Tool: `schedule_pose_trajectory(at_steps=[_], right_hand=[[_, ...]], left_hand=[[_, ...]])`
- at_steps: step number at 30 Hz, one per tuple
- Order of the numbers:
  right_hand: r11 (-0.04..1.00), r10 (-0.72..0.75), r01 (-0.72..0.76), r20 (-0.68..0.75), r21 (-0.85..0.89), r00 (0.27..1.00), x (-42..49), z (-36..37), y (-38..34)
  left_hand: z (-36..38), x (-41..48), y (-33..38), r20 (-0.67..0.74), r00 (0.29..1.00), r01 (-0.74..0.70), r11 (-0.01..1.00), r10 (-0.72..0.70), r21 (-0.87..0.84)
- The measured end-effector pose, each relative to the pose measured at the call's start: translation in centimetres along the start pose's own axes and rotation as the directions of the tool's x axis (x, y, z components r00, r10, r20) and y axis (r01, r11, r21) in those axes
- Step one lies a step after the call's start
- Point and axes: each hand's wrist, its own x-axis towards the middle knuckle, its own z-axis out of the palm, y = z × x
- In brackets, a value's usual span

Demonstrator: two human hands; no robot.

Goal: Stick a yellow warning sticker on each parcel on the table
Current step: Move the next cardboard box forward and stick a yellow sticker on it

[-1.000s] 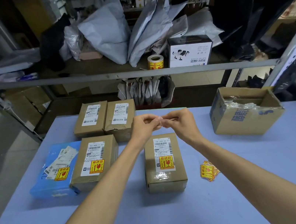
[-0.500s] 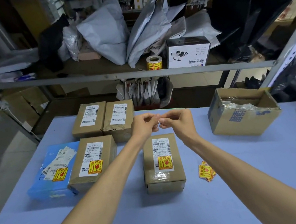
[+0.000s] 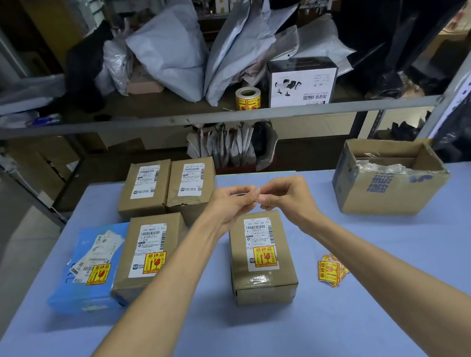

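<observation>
Little had shifted against the frame a second earlier: both hands stayed raised above the far end of the centre parcel (image 3: 260,254), fingertips meeting. Left hand (image 3: 229,207) and right hand (image 3: 288,196) each had their grip pressed together on something small and pale between them; what it was could not be told, possibly a sticker backing being peeled. Centre parcel already carried a yellow warning sticker (image 3: 264,256). To its left, the brown parcel (image 3: 147,254) and beyond that the blue parcel (image 3: 88,269) were also stickered. Two far parcels (image 3: 167,186), behind and left of the centre parcel, showed white labels only. Loose sticker stack (image 3: 331,269) lay on the worktop (image 3: 400,291) just right of the centre parcel. Judgement: three done, two remaining; peeling step in hand.
</observation>
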Motion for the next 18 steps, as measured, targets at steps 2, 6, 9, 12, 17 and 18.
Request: schedule_pose_trajectory(at_steps=[2,6,9,12,17,18], right_hand=[[0.999,-0.001,0.003,-0.033,0.036,0.999,-0.1,0.3,-0.1],[0.999,-0.023,0.026,-0.074,0.036,0.997,-0.1,0.9,-0.3],[1.000,-0.024,0.023,-0.047,-0.018,0.999,-0.1,0.8,-0.5],[0.991,-0.054,0.050,-0.034,-0.126,0.998,0.0,0.6,-0.5],[0.971,-0.066,0.059,-0.019,-0.233,0.998,0.0,0.9,-0.3],[0.968,-0.063,0.057,-0.015,-0.245,0.998,0.0,1.0,-0.2]], left_hand=[[0.1,0.0,0.0,-0.036,0.999,-0.003,1.000,0.002,-0.007],[0.1,0.4,-0.3,-0.120,0.992,-0.033,0.999,0.030,-0.030],[0.2,0.7,-0.7,-0.145,0.989,-0.048,0.998,0.043,-0.033],[0.3,0.7,-1.3,-0.121,0.993,0.000,0.998,-0.008,-0.064],[0.6,0.8,-1.4,-0.061,0.994,0.083,0.988,-0.092,-0.133],[0.6,0.8,-1.3,-0.068,0.994,0.076,0.988,-0.086,-0.138]])
